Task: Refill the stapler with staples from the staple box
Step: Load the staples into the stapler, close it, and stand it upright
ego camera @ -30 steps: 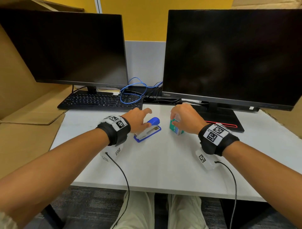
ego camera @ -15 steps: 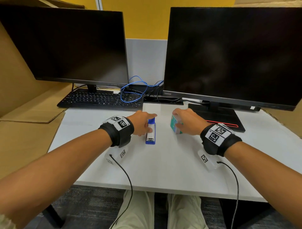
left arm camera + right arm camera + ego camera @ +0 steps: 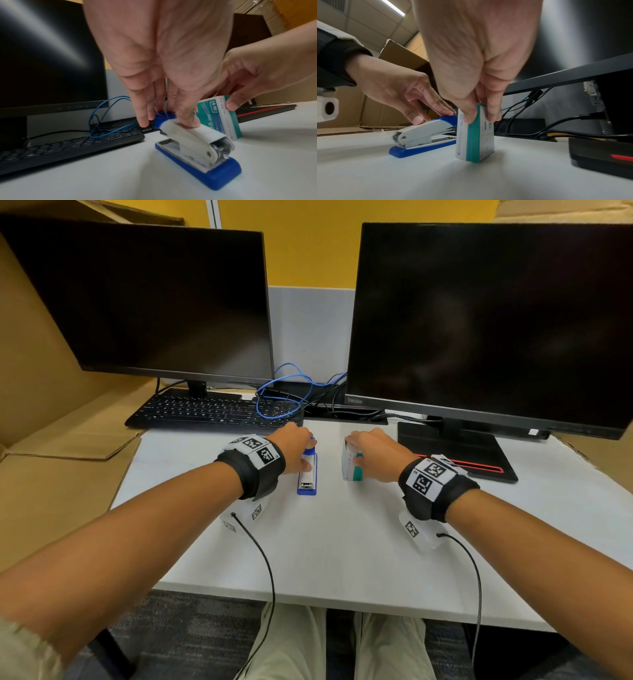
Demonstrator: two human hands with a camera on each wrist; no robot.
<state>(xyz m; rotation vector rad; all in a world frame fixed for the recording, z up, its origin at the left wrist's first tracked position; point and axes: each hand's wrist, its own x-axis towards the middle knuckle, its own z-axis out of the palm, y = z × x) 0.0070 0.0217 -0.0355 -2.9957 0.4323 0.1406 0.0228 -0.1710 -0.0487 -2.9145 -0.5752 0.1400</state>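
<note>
A stapler (image 3: 307,478) with a blue base and white top lies on the white table (image 3: 342,542), hinge end toward me. My left hand (image 3: 297,449) pinches its top: the thumb presses the white arm and the fingers reach over the blue front tip, as the left wrist view shows on the stapler (image 3: 197,146). To its right a teal and white staple box (image 3: 352,469) stands on edge. My right hand (image 3: 364,453) pinches the box (image 3: 474,135) from above, thumb on one face and fingers on the other. The box looks closed.
Two dark monitors (image 3: 489,320) stand behind, with a black keyboard (image 3: 212,412) and a tangle of blue cable (image 3: 284,392) at the back. The right monitor's black base (image 3: 459,453) lies close to the box. Cardboard (image 3: 51,474) borders the table's left.
My left hand has turned the stapler from a diagonal lie to straight, hinge end toward me. The right hand and the box have barely shifted.
</note>
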